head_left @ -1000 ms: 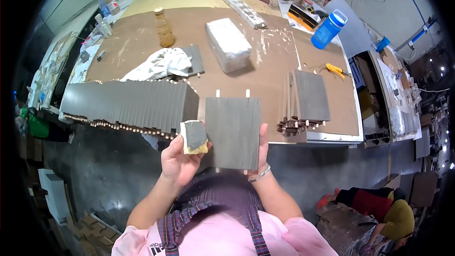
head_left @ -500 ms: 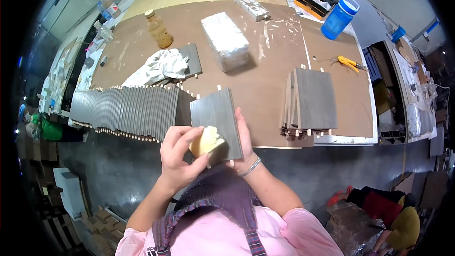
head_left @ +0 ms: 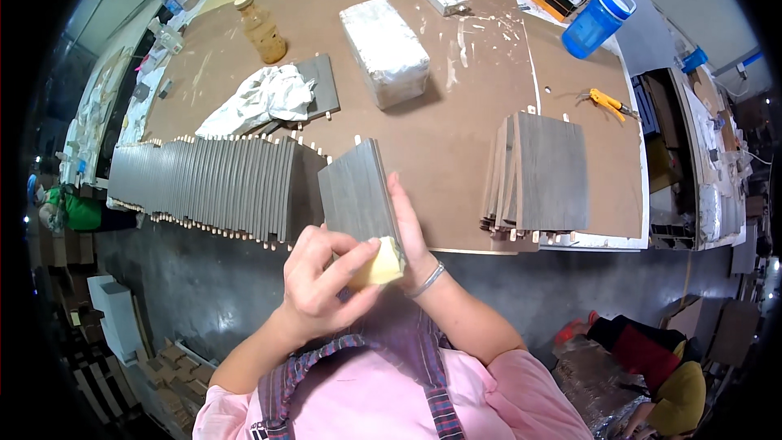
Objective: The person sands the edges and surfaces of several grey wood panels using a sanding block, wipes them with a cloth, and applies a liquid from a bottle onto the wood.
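Above the table's near edge, my right hand grips a grey wood-grain panel by its right edge, fingers behind it. The panel stands tilted, and a pale dowel pokes out of its top. Closed round a pale yellow sponge, my left hand holds it against the panel's lower right corner. Just left of the panel runs a long row of similar grey panels standing on edge, dowels at their ends. A smaller stack of panels leans together to the right.
On the brown table stand a white wrapped block, a glass bottle of amber liquid and a blue water bottle. A white cloth lies partly over a panel. A yellow air gun rests at right.
The sponge in my left hand has moved down and right across the panel to its lower corner. The panel has turned more edge-on and shifted slightly left.
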`<state>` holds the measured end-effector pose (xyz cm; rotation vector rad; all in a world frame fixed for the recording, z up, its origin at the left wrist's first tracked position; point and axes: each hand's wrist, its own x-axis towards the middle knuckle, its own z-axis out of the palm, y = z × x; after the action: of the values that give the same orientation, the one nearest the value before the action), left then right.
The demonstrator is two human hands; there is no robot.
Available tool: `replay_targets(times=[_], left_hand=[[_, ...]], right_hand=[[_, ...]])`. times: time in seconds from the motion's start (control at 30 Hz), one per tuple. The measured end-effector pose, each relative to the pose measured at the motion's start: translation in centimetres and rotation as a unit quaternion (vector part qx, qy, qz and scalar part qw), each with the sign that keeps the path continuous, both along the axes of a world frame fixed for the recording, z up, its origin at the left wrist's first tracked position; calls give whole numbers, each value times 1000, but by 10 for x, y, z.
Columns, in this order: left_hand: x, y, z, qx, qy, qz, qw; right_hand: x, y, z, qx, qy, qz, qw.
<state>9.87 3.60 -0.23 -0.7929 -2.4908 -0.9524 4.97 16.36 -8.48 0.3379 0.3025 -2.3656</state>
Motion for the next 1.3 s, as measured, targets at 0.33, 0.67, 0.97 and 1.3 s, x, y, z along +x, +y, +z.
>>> replay_targets(times=[0.33, 0.67, 0.97, 1.3], left_hand=[[-8, 5, 4, 2, -1, -32, 999], [-22, 0, 8, -7, -7, -27, 1000], [-22, -8, 19, -31, -22, -28, 999], [-70, -36, 19, -18, 28, 98, 995]], right_hand=[[-2, 12, 10, 5, 4, 16, 1000], [0, 12, 7, 18, 30, 13, 999], [9, 16, 12, -24, -12, 88, 996], [24, 6, -5, -25, 31, 75, 996]])
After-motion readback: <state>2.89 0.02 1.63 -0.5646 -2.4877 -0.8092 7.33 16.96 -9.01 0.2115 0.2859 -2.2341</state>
